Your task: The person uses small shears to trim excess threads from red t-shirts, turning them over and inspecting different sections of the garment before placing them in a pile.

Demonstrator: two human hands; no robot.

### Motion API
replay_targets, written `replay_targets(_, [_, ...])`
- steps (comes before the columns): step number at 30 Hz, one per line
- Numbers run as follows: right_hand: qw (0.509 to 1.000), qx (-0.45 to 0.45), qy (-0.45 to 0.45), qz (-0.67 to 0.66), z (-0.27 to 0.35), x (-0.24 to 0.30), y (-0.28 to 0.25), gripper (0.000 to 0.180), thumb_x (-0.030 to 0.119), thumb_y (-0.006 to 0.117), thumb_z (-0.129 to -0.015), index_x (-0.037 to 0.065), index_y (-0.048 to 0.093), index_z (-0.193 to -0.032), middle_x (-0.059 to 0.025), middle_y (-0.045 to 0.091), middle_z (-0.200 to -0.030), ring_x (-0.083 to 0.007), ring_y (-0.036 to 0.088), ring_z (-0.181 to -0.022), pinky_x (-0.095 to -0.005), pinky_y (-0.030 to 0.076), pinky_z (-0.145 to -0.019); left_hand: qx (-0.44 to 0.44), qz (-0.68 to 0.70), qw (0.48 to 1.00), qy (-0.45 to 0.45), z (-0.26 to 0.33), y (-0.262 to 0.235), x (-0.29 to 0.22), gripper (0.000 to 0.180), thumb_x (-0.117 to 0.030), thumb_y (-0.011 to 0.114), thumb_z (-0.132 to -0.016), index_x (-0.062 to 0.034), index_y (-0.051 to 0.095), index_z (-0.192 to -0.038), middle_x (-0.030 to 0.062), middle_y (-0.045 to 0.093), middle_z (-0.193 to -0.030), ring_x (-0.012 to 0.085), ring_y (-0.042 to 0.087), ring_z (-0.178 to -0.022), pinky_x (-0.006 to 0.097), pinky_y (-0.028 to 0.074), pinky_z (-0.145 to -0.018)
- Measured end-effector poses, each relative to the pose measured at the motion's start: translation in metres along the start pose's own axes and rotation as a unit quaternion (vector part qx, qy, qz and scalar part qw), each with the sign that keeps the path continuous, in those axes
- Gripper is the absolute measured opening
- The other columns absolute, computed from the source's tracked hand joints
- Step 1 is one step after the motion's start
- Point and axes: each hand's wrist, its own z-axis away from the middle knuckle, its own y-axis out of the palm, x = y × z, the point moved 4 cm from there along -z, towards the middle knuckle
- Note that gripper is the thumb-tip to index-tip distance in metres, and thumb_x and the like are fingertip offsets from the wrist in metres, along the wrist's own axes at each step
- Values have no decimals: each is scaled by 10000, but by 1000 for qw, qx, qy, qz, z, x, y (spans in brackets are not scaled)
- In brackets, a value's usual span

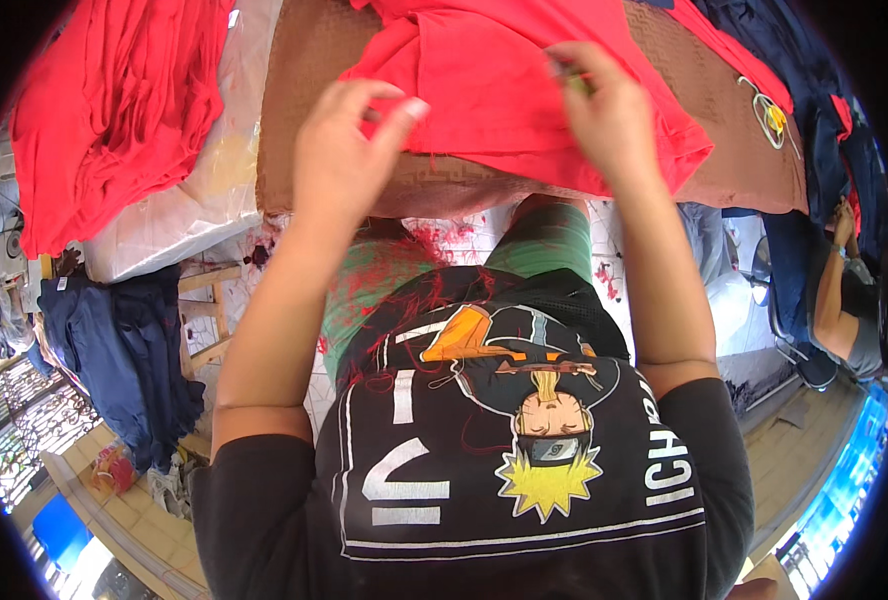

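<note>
A red garment lies on the brown patterned cloth of the table in front of me, its hem toward my lap. Over its left part is my left hand, open, with bent fingers and the thumb held apart from them. My right hand is closed above the garment's right side. Its fingers hold a small dark tool with a yellow-green part, mostly hidden by the hand, so its exact kind does not show.
More red garments are heaped on a plastic-wrapped surface at left. Dark blue clothes hang below them. A white cord with a yellow piece lies at the table's right. Another person's arm shows far right. Red thread scraps cover my lap.
</note>
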Motion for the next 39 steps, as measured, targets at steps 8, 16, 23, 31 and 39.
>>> replay_targets(8, [982,119,-140,-38,22,50,35,238,85,619,-788,92,616,-1027,-127,638,-939,-334,624,-813,-403,511,-693,-22,-48,993,106,28,20,8,191,-202,719,-791,-34,665,-864,93,670,-984,236,628,-886,338,488,-794])
replay_targets(16, [980,110,-70,-150,19,59,7,268,237,655,-873,83,598,-1085,-103,625,-855,-225,623,-776,-334,490,-710,82,-1,994,77,7,-36,26,209,-145,689,-817,-37,677,-995,104,654,-1093,260,606,-1035,339,455,-907])
replay_targets(23, [934,190,-46,-300,28,75,33,206,119,627,-895,30,589,-1076,-56,644,-899,-115,590,-848,-280,478,-774,147,24,985,83,7,13,14,334,-172,743,-766,-34,655,-1057,91,645,-1095,217,635,-970,315,496,-850])
replay_targets(31, [931,211,-34,-295,33,64,46,148,103,621,-895,25,616,-1022,-37,656,-888,-89,574,-797,-266,484,-727,31,-55,977,204,20,16,14,192,-151,723,-784,-28,693,-929,70,683,-981,208,662,-860,313,525,-750])
replay_targets(39, [923,266,1,-278,32,65,43,152,96,615,-895,33,621,-1033,-20,642,-845,-88,545,-712,-252,476,-669,211,60,976,10,-8,8,29,185,-184,617,-893,-17,668,-954,94,697,-872,160,662,-784,280,507,-736])
